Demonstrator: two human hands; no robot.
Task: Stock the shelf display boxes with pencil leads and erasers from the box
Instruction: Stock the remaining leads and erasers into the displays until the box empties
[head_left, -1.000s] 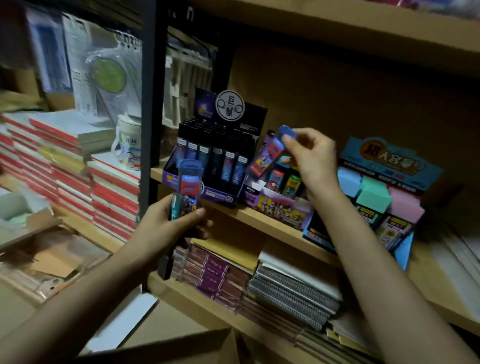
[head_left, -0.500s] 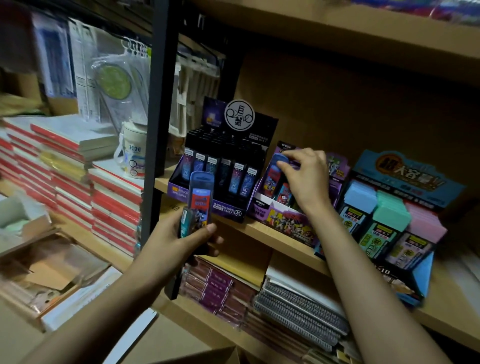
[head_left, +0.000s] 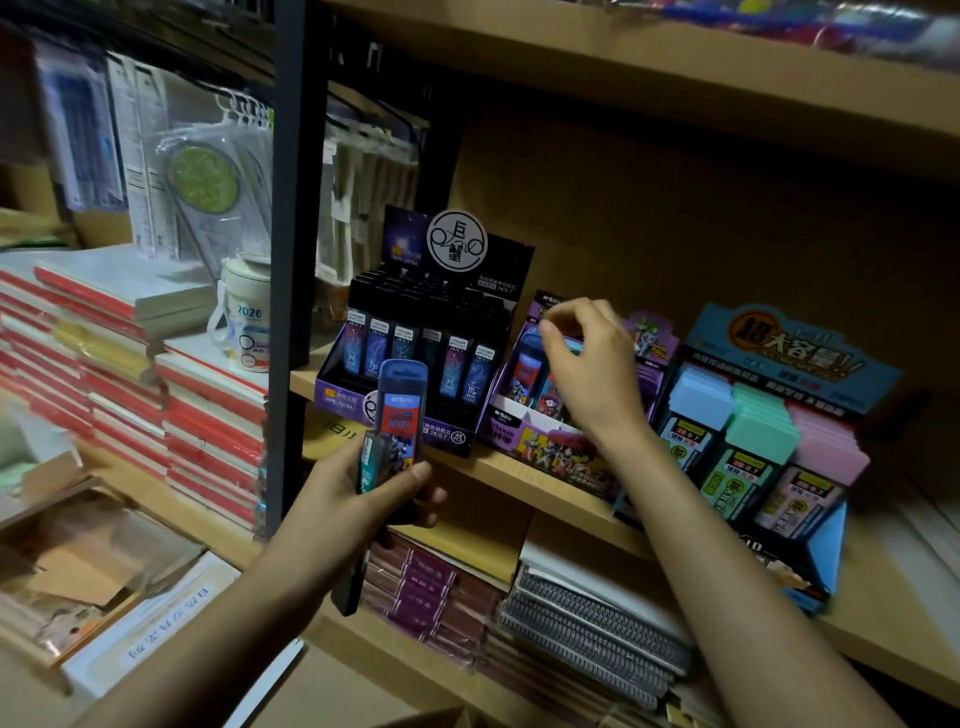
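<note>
While right hand hovers over purple display box, fingers curled, pinch on seated blue lead case unclear; left hand grips spare lead cases. Press case fully down, upright, label forward, before feeding next.

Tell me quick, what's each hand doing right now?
Left hand: closed, holding pencil lead cases.
Right hand: fingers curled above the purple display box, holding nothing visible.
</note>
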